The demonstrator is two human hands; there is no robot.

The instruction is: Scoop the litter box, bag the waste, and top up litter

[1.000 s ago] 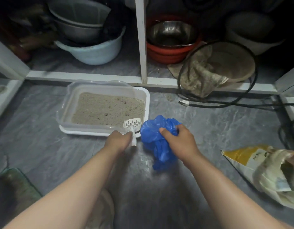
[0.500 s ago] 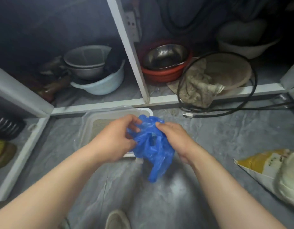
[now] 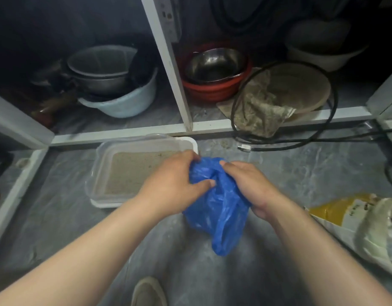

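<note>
A crumpled blue plastic bag [image 3: 219,208] hangs above the grey floor, just right of the litter box. My left hand [image 3: 173,184] grips its upper left edge and my right hand [image 3: 250,186] grips its upper right edge. The white litter box [image 3: 98,173] with a clear rim holds flat grey-beige litter [image 3: 131,171] and sits on the floor in front of the cabinet. My left hand covers its right end, so the scoop is hidden. A yellow and white litter sack [image 3: 336,210] lies open on the floor at the right.
Open cabinet shelves behind hold a pale blue basin [image 3: 124,102] with metal pots, and a steel bowl in a red basket [image 3: 212,85]. A black cable [image 3: 301,144] loops over the shelf edge onto the floor. A slipper [image 3: 148,292] sits by the bottom edge.
One second ago my left hand held the white scoop at the litter box. It has let go and joined my right hand on the blue bag, which is now lifted and spread slightly.
</note>
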